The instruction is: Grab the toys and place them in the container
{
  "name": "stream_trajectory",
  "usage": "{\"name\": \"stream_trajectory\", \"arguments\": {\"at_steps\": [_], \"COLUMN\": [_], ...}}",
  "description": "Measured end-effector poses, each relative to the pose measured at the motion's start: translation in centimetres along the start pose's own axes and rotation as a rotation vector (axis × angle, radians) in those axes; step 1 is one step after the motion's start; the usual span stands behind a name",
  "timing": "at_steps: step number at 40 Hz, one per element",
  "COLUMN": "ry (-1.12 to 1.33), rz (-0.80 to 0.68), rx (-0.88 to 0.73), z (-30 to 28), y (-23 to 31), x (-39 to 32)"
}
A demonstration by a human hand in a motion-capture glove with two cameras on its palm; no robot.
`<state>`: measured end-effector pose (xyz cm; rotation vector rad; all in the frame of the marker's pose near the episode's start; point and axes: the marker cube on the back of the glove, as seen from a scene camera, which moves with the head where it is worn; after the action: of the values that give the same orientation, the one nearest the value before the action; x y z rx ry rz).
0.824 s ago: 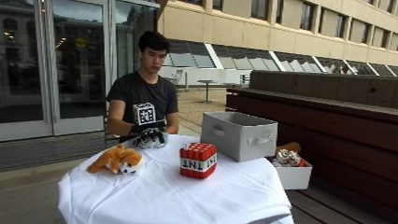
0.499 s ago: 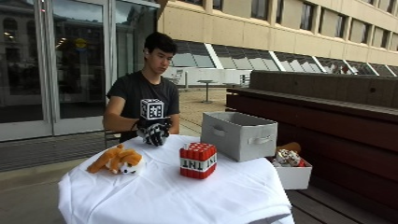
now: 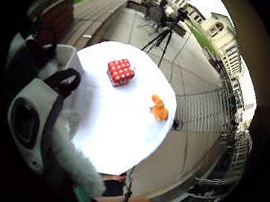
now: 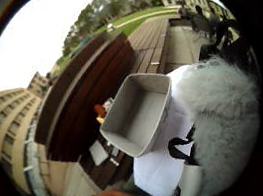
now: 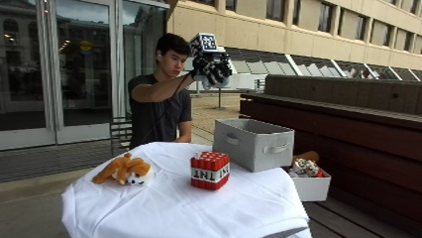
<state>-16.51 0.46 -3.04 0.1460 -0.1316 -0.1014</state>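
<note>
Toys are lying on the white table while I'm holding my gloved right hand high above its far edge, gripping a grey-and-white furry toy. From outside, the grey container is sitting below and toward the bench. In the little-finger view, the red TNT block and orange plush dog are lying well below. In the thumb view, the container's open mouth is facing me beside the fur.

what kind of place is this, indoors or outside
Outside, probably a paved courtyard beside large buildings: glass doors behind the person, a wooden bench, and a cloth-covered table.
</note>
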Motion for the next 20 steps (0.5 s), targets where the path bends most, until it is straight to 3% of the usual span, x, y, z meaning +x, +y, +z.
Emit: {"name": "stream_trajectory", "arguments": {"at_steps": [8,13,20], "ry": [-0.004,0.002,0.013], "rz": [-0.134,-0.150,-0.132], "rx": [-0.016,-0.041,-0.093], "z": [1.2,5.1,8.7], "y": [-2.2,-7.4,-7.8], "x": [-10.8,-10.0,-11.9]}}
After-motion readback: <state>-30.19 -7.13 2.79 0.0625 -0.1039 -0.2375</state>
